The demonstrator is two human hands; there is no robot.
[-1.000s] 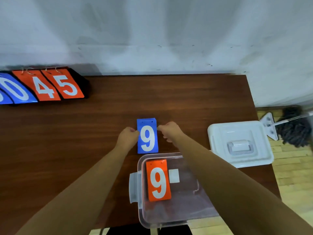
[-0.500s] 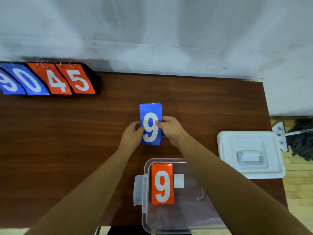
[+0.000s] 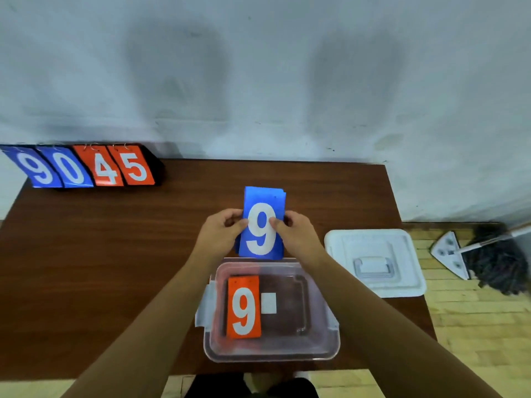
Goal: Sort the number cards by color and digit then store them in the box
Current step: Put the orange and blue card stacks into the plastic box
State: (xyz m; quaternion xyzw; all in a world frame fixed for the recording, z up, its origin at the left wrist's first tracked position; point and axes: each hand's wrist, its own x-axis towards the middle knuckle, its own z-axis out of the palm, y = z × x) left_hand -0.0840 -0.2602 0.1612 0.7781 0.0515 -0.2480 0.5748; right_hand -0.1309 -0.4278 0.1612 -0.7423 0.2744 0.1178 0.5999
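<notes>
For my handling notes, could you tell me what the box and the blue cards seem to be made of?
Box: clear, glossy plastic, likely; the table shows through its walls. Blue cards: thin, smooth sheets, probably plastic or coated card; which one is unclear.

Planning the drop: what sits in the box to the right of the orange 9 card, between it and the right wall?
In the head view, only a small white square label beside the orange 9 card; the rest of the clear box floor up to that wall is bare.

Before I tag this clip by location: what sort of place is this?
Probably a sports hall or gym storeroom: a flip scoreboard on the table, a strip-wood floor, and a mop against a scuffed wall.
</notes>
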